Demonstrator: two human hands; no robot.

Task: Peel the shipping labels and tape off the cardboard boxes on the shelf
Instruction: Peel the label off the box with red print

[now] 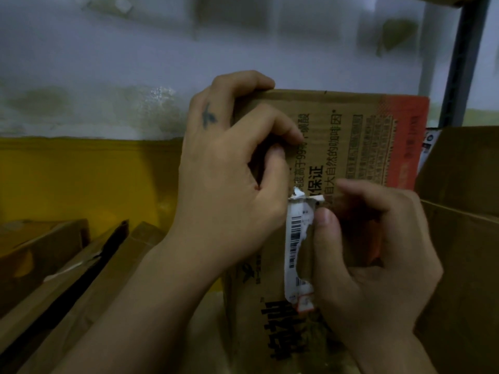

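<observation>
Left hand [224,168] is gripping the box [351,125] at its top-left corner, fingers curled over the edge, bracing it upright among other cartons [459,238]. Right hand [378,252] is pinching the torn label strip [295,238] on the box face, thumb on its ragged edge. Best bet: pulling low and slow, close to the cardboard, to limit shredding. Readable: barcode on the strip; box print 保证, 大自然的咖啡因.
</observation>
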